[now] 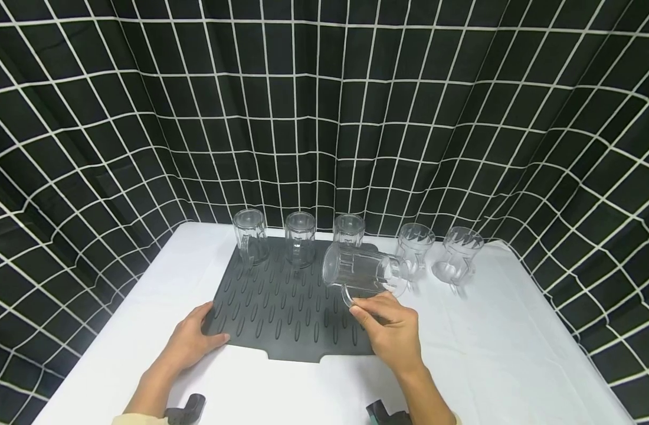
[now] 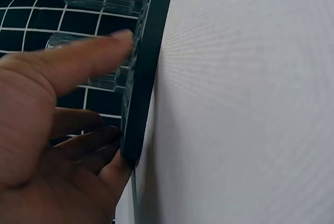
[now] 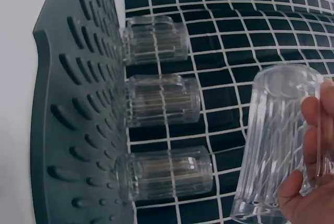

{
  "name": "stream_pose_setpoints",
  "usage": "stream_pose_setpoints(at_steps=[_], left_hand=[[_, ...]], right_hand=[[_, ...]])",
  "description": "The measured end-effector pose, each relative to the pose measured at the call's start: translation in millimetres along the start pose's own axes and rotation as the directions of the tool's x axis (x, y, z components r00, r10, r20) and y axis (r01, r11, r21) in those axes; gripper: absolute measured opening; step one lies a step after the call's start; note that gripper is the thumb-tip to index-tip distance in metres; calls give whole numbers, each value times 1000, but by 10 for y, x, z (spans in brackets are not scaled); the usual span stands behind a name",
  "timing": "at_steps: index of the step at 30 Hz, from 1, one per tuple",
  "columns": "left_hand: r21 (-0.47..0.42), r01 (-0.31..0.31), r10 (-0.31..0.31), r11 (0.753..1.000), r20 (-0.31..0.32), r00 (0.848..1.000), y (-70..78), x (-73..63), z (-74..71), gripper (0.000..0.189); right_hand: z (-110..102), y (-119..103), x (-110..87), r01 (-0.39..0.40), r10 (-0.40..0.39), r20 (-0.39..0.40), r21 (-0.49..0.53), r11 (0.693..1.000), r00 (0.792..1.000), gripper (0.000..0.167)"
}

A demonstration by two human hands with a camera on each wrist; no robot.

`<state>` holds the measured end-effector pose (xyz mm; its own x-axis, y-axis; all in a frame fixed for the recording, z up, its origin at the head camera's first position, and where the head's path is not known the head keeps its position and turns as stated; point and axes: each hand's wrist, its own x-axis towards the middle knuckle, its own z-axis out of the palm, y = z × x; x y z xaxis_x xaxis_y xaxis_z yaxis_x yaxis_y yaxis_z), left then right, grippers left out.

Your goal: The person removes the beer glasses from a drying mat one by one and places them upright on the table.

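The right hand [image 1: 393, 333] pinches the handle of a clear glass mug [image 1: 356, 271] between thumb and fingers, holding it over the right part of a dark grey mat [image 1: 287, 313]. This held mug is tipped nearly onto its side, its handle turned toward the person. The left hand [image 1: 189, 339] is spread across the mat's near left corner, the thumb straight and touching by the near edge, the other fingers along the left edge. Three more mugs stand in a row toward the mat's far side: a left mug [image 1: 252, 239], a middle mug [image 1: 300, 239] and a third mug [image 1: 350, 224] (partly hidden behind the held one in the head view). Just right of the mat, two further glasses with handles, the nearer-in glass [image 1: 413, 239] and the outer glass [image 1: 458, 254], stand side by side, apart, on the desk [image 1: 494, 354], which is covered in white. The mat bears rows of slim raised ovals. Black cloth [image 1: 282, 106] with a white grid hangs behind and along both sides.
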<state>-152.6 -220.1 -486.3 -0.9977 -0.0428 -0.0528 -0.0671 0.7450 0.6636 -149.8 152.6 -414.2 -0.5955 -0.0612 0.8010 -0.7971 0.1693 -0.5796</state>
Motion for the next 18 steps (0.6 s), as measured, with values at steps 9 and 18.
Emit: stream_pose_setpoints(at_steps=[9, 18], left_hand=[[-50, -64, 62, 997, -39, 997, 245, -13, -93, 95], [-244, -288, 256, 926, -155, 954, 717, 45, -108, 90]], right_hand=[[-7, -19, -34, 124, -105, 100, -199, 972, 989, 20], [-1, -38, -49, 199, -169, 131, -266, 943, 977, 18]])
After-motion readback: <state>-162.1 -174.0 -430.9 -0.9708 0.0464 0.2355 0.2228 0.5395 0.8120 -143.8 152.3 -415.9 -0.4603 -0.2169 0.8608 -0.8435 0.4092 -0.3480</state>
